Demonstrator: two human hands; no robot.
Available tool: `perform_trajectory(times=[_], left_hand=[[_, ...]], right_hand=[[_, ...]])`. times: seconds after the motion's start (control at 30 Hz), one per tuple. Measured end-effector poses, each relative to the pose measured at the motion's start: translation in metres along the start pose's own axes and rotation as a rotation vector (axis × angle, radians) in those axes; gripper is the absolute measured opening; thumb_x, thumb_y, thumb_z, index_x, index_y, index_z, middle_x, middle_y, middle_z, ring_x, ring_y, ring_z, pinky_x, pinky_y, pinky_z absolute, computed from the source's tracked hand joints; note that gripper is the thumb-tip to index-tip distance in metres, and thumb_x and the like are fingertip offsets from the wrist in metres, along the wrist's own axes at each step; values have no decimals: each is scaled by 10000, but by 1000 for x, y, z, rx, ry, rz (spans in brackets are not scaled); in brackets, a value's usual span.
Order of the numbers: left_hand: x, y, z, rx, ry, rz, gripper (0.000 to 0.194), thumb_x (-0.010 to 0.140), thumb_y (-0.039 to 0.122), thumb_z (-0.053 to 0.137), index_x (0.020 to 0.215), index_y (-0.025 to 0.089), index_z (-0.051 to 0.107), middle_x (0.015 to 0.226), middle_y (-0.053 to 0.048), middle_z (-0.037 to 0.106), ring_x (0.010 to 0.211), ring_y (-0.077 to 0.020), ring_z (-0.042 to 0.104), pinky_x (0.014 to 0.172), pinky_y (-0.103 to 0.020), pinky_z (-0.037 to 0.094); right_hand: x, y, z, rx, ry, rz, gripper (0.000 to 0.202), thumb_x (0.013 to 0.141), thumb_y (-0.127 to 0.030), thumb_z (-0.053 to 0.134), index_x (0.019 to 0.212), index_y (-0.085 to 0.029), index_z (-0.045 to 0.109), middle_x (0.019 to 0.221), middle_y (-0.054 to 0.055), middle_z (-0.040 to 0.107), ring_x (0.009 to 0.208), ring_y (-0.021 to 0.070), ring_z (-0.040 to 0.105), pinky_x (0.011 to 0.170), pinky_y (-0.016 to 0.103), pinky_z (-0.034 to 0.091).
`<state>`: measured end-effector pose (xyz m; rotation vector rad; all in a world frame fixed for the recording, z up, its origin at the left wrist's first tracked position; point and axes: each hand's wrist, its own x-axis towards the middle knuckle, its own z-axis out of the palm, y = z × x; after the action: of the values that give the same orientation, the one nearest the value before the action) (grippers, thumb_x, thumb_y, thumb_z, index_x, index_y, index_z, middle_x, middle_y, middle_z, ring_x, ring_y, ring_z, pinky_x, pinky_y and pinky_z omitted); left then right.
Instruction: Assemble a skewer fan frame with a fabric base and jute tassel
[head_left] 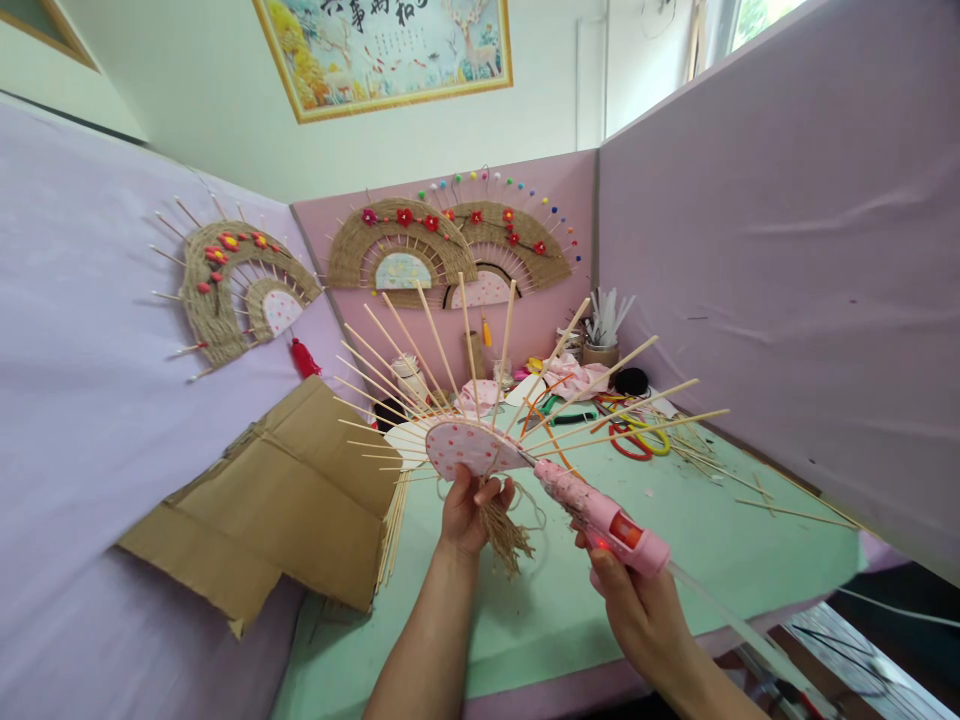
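Observation:
My left hand (472, 510) grips the lower edge of a half-round fan (469, 447) covered in pink cloth with red dots. Many thin wooden sticks fan out from its curved edge. A twine tassel (508, 538) hangs below it, beside my fingers. In my right hand (637, 590) is a pink glue gun (600, 515), its fingers wrapped round the handle. The gun's nozzle points up and left at the right corner of the fan; whether it touches the cloth I cannot tell. A small red light glows on the gun, and a clear glue stick trails from its back.
A folded cardboard sheet (292, 500) leans at the left of the green table (585, 620). Red-handled scissors (628, 442), pliers (574, 418) and loose sticks lie at the right. Behind stand a jar of white glue sticks (607, 325) and a bottle (409, 378). Finished twine fans (401, 235) hang on the partitions.

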<state>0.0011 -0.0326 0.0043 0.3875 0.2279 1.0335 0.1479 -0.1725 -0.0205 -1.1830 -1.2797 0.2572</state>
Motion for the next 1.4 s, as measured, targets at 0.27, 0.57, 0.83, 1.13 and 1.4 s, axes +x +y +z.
perform_trajectory(times=[0.27,0.57,0.83,1.13,1.4], left_hand=[[0,1,0,-7,5,9,383,889,447,648,625,181,566,467,108,228,400,-37,308,731,-294,593],[1,2,-3,-18,-6,21,359,897,424,647,642,179,580,461,107,282,400,-34,327,760,-303,591],[2,3,-5,-11,-14,24,366,885,445,656,643,185,570,461,108,278,398,-35,321,767,-293,588],[2,4,-5,-20,-26,22,376,895,459,638,649,182,577,461,107,277,402,-34,318,768,-280,583],[3,4,-5,-28,-33,19,336,863,455,682,678,182,616,452,110,290,396,-25,344,756,-272,590]], right_hand=[[8,-13,-2,22,-32,30,496,940,-508,469,1356,-264,586,1331,93,649,1121,334,644,794,462,590],[9,-14,-2,18,-31,2,473,950,-495,447,1343,-280,598,1260,90,691,1088,332,664,790,459,593],[4,-9,-5,21,-37,33,478,942,-498,475,1338,-260,597,1247,101,696,1045,321,673,781,449,598],[-3,5,-3,-9,29,60,472,918,-530,510,1257,-229,640,1133,122,732,1025,341,673,737,452,599],[-3,4,-5,7,13,38,432,920,-526,508,1231,-265,654,1064,105,747,1000,333,678,721,446,595]])
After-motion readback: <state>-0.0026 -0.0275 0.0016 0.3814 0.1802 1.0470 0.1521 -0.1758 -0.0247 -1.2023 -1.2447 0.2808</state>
